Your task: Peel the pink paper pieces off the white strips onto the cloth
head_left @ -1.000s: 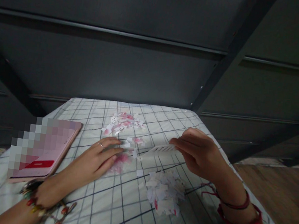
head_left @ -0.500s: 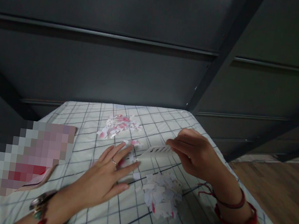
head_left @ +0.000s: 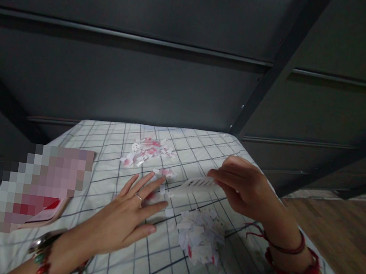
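My left hand (head_left: 124,221) lies with its fingers spread over a few white and pink paper scraps (head_left: 150,195) on the checked cloth. In my right hand (head_left: 243,187), thumb and fingers pinch the end of a thin white slotted piece (head_left: 197,184), whose exact kind I cannot make out. It is tilted, and its far end reaches toward my left fingertips. Just nearer than the slotted piece sits a heap of mostly white paper scraps (head_left: 200,233). A looser pile of pink and white scraps (head_left: 149,148) lies farther off, with a small cluster (head_left: 164,173) between.
A pink, partly blurred-out flat object (head_left: 58,183) lies on the left of the white checked cloth (head_left: 92,260). Behind the cloth rises a dark panelled wall (head_left: 143,82). Wooden floor (head_left: 336,229) shows at the right.
The view has shifted slightly. My right hand and the slotted piece are a little farther right; my left hand stays spread over the scraps.
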`<state>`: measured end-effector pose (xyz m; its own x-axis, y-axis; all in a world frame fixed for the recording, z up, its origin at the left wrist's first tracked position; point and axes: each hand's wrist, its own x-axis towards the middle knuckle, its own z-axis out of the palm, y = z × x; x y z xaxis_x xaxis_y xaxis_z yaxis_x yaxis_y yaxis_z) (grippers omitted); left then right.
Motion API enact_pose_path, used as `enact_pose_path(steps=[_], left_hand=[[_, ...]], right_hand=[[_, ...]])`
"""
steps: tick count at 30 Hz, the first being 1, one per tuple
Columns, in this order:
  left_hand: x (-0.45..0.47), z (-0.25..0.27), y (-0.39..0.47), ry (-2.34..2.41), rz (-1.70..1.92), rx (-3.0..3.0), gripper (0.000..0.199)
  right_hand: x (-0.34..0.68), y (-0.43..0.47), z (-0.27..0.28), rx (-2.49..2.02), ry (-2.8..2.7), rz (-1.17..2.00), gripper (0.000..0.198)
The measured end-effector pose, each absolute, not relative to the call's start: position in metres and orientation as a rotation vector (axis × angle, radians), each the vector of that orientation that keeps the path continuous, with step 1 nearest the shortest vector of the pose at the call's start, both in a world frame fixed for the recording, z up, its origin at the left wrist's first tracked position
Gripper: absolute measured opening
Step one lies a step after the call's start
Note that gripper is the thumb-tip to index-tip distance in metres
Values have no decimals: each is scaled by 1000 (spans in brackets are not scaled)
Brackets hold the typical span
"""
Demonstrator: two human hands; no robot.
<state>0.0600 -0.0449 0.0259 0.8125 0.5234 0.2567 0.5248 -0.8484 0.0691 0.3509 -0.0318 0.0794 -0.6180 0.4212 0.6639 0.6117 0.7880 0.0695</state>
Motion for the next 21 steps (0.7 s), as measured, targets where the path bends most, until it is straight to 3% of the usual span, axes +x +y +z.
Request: enact_pose_path(steps=[11,21], left_hand=[[66,25,-41,-914,-386,-2954,35],[53,38,-43,-1004,-666,-2667,31]], right_hand=[[357,-35,84,-810,-2362,-390,22],[356,-36,84,-788,-2381,-358,20]])
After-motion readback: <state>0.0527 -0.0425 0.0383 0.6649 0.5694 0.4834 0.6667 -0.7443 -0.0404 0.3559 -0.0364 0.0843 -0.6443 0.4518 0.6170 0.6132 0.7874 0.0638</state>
